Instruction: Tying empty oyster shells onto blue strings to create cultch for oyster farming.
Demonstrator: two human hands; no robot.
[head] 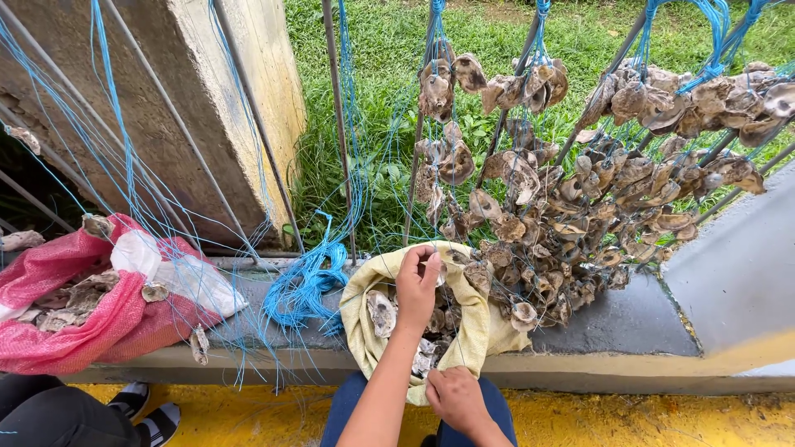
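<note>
A yellow woven sack lies open on a concrete ledge and holds several oyster shells. My left hand reaches over the sack's mouth, and its fingertips pinch a pale shell near the far rim. My right hand grips the sack's near edge just above my knees. Right beyond the sack, strings of oyster shells hang on blue twine from metal railing bars.
A red mesh bag of shells with a white sack inside lies at the left on the ledge. A tangle of blue twine sits between the bags. A concrete pillar and grass lie behind the railing. Another person's sandalled feet are at bottom left.
</note>
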